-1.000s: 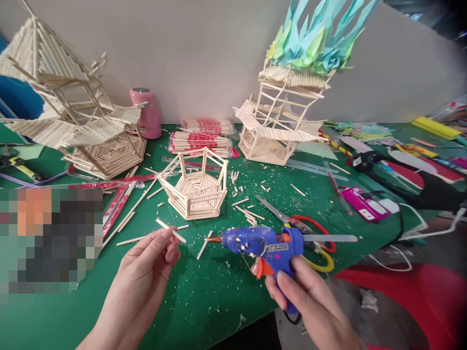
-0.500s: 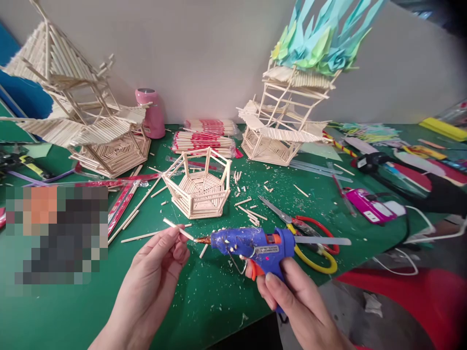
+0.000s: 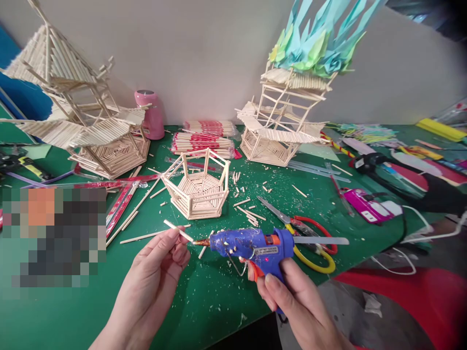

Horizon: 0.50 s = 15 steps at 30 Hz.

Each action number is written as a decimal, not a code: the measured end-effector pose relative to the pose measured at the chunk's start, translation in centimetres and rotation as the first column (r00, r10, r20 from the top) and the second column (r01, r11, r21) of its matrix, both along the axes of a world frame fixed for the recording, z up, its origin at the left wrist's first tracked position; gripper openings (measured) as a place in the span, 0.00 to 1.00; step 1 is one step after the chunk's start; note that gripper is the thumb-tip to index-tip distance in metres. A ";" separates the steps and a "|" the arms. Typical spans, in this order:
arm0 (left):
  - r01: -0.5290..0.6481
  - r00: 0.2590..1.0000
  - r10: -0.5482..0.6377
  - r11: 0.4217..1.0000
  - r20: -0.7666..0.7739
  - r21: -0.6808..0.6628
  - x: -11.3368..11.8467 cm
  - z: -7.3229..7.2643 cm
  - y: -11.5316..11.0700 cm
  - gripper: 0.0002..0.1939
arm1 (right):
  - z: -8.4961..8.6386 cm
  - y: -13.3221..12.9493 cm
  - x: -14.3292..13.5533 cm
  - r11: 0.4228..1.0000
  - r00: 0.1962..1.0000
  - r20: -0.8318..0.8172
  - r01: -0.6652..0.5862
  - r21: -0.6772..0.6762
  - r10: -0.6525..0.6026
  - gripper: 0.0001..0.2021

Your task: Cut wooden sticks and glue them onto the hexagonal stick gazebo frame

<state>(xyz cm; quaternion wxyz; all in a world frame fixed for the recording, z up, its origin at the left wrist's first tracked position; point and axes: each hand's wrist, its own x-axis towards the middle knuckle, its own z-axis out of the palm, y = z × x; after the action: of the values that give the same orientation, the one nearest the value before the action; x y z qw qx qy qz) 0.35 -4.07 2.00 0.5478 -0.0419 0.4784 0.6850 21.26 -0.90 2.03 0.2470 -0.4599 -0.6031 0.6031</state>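
Note:
Between thumb and fingers, my left hand (image 3: pixel 160 265) pinches a short wooden stick (image 3: pixel 171 225), tilted down to the right. The stick's lower end meets the copper-coloured nozzle of a blue glue gun (image 3: pixel 239 243). My right hand (image 3: pixel 292 296) is wrapped round the gun's handle, a finger at the orange trigger. A clear glue stick (image 3: pixel 321 240) juts from the gun's back. Just beyond my hands stands a six-sided frame of wooden sticks (image 3: pixel 200 194) with a woven-looking floor and low rails. Scissors (image 3: pixel 302 233) with red and yellow handles lie behind the gun.
Stick pagodas stand at left (image 3: pixel 105 126) and right (image 3: pixel 280 121), the right one topped with blue-green paper. Packs of sticks (image 3: pixel 202 143) and a pink bottle (image 3: pixel 151 114) are by the wall. Loose sticks and scraps litter the green table (image 3: pixel 204 311). A magenta power strip (image 3: pixel 368 204) lies right.
Both hands hold nearly the same pose, with the stick still at the glue gun's nozzle. The whole view has shifted very slightly.

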 end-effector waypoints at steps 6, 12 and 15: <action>0.006 1.000 -0.006 1.000 0.008 0.002 0.0 0.1 0.1 0.05 | 0.2 0.2 -0.1 1.000 1.000 0.004 -0.001 -0.019 0.001 0.16; 0.015 1.000 -0.015 1.000 0.009 0.007 0.0 0.2 0.0 0.06 | 0.2 0.3 -0.2 1.000 0.999 -0.030 0.017 -0.018 -0.018 0.16; 0.030 1.000 -0.030 1.000 -0.002 -0.007 0.0 0.0 0.0 0.06 | 0.1 0.3 -0.2 1.000 0.998 -0.051 0.021 -0.017 -0.022 0.15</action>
<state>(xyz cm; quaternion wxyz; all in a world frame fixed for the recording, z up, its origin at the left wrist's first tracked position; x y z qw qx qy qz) 0.38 -4.04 2.05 0.5573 -0.0357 0.4819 0.6752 21.01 -0.59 2.13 0.2650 -0.4530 -0.5864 0.6170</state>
